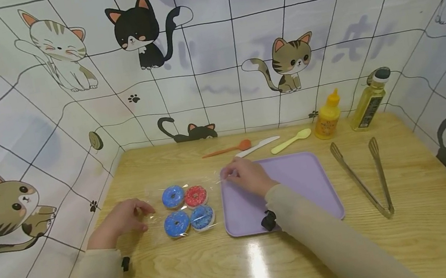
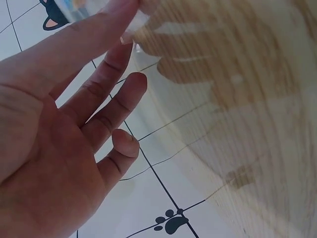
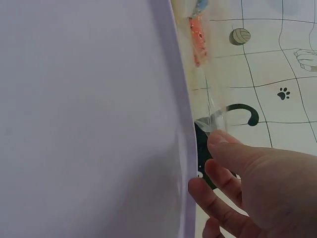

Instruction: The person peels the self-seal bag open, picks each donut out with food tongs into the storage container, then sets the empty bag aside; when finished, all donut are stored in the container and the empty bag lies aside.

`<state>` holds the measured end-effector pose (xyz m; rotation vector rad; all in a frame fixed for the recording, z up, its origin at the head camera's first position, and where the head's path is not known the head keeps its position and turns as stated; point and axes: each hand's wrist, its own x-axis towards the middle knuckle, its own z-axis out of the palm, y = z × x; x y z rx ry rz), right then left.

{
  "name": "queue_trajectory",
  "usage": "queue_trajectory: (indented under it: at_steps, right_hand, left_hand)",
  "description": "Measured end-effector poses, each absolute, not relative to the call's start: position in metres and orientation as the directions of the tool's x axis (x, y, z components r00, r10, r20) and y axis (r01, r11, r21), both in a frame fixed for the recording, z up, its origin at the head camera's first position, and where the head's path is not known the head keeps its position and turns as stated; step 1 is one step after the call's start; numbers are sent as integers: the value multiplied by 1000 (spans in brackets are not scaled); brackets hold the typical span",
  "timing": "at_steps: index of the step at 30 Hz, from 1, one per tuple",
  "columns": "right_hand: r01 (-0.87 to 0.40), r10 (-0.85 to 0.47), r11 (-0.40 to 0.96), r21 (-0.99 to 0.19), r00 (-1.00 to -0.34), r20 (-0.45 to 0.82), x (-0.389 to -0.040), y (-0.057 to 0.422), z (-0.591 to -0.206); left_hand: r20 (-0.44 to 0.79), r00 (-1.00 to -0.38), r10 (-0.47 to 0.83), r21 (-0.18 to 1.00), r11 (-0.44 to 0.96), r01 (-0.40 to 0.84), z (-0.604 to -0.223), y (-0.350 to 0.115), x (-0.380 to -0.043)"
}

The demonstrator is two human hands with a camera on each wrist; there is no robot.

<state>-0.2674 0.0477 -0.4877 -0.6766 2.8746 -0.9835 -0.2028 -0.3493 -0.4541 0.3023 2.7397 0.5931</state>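
Four ring-shaped doughnuts, blue ones (image 1: 177, 223) and a red one (image 1: 195, 196), lie in a clear plastic bag (image 1: 216, 189) left of the purple tray (image 1: 294, 181). My right hand (image 1: 250, 176) reaches over the tray's upper left corner and pinches the bag's right edge between thumb and finger. In the right wrist view, the clear plastic (image 3: 216, 119) rises from the thumb (image 3: 225, 144). My left hand (image 1: 124, 221) is at the bag's left edge, its fingers loosely bent, thumb and index apart; whether they touch the plastic is unclear.
An orange spoon (image 1: 244, 145), a white knife (image 1: 264, 143) and a yellow spoon (image 1: 292, 141) lie behind the tray. A yellow squeeze bottle (image 1: 327, 118) and an oil bottle (image 1: 369, 105) stand at the back right. Metal tongs (image 1: 361, 181) lie spread right of the tray.
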Motion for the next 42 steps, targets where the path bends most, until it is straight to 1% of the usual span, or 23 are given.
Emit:
queue_trajectory:
  at_steps: [8,14,17,19,22,26,29,32,34,37,39,42]
  right_hand:
    - [-363,-399,739,-568,-915,65,-266,58,-489]
    - [-289,-321,746,-600,-945,57,-262,68,-484]
    - [-288,-311,731,-619,-948,74,-260,67,-481]
    - [-305,-329,713,-631,-941,82,-257,64,-480]
    - [-353,-396,667,-656,-914,89,-249,57,-477]
    - [-385,-479,654,-651,-877,38,-238,51,-477]
    - [-395,-501,683,-614,-865,0,-233,49,-479]
    - [-408,-511,698,-589,-860,-10,-229,48,-480]
    - [-413,-518,699,-584,-855,-15,-228,48,-481]
    - [-425,-526,701,-572,-850,-13,-227,47,-482]
    - [-436,-531,707,-557,-847,-11,-227,46,-484]
    - [-449,-536,716,-535,-844,-10,-228,45,-485]
  left_hand:
    - [-266,-927,264,432,892,130,-456,-351,-203]
    - [-267,-929,258,426,896,127,-455,-349,-202]
    - [-272,-928,253,418,900,123,-455,-348,-201]
    - [-273,-929,250,410,904,123,-454,-347,-201]
    - [-275,-932,235,385,915,117,-452,-345,-200]
    - [-268,-939,214,358,927,109,-449,-341,-200]
    - [-221,-950,220,360,924,130,-447,-336,-201]
    - [-128,-963,236,368,913,175,-446,-327,-202]
    - [-56,-964,260,404,889,216,-445,-319,-203]
    - [28,-947,321,453,840,298,-446,-305,-207]
    - [44,-930,364,491,803,338,-448,-295,-210]
    - [35,-906,422,506,774,380,-450,-281,-216]
